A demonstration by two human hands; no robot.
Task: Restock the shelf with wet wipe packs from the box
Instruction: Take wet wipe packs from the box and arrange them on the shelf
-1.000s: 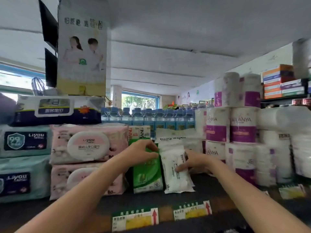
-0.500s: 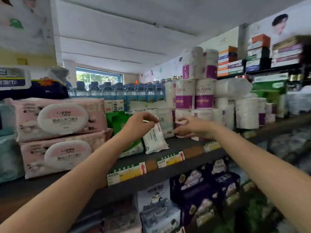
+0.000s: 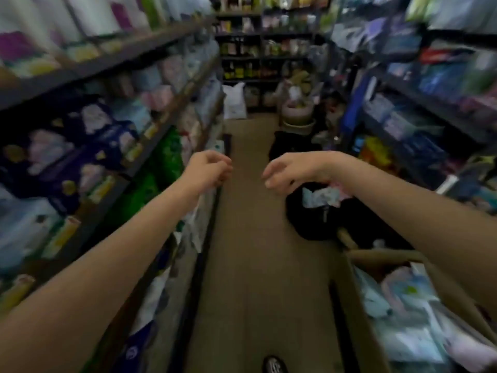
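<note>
Stocked shelf along frame left, left hand mid-frame over aisle floor, fingers loosely curled, empty, right hand just right of it, fingers relaxed, empty, cardboard box with wet wipe packs lower right, image blurred

A narrow shop aisle with full shelves

A brown floor runs down the middle. Dark shelves on the left hold soft packs, all blurry. More dark shelves stand on the right. At the far end is a back shelf with small bottles. A white sack sits on the floor there. The light is dim.
</note>
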